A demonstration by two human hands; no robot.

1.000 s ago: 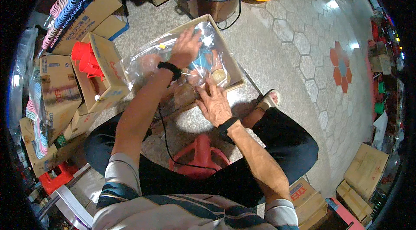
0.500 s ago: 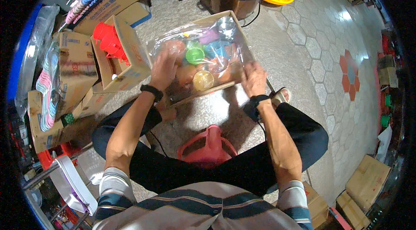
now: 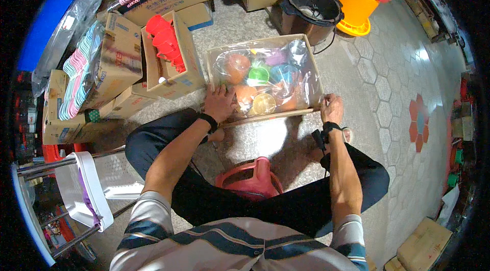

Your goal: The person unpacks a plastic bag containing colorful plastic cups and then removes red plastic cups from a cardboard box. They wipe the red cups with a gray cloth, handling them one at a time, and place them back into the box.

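A cardboard box holds colourful cups and round pieces under clear plastic film: orange, green, purple, blue, pale yellow and a silvery cup. My left hand rests at the box's near left corner, fingers spread over its edge and the film. My right hand grips the near right corner with curled fingers.
An open box of red cups stands left, beside hanger bundles and cartons. A dark cooker pot and a yellow feeder are behind. A red stool sits between my legs; a white basket is lower left.
My left hand has drawn back from over the film to the near left corner. My right hand has moved right to the near right corner. The box appears farther right and lower in view.
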